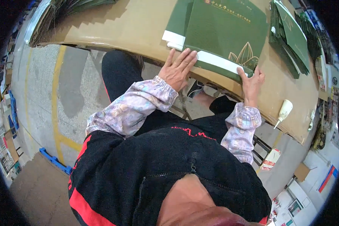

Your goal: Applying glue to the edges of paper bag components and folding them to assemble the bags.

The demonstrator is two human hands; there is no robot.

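Tan table (pixel 139 35) spans the upper view; grey floor (pixel 73 83) shows below. I see the green folder (pixel 222 30) lying flat at the table's near edge, white strip (pixel 218 61) along its near side. I have the left hand (pixel 176 69) palm down, fingers slightly spread, at the strip's left end. At its right end, the right hand (pixel 253 81) sets its thumb on the strip; I cannot tell whether it pinches. Bottle (pixel 285 108) lies nearby, to the right.
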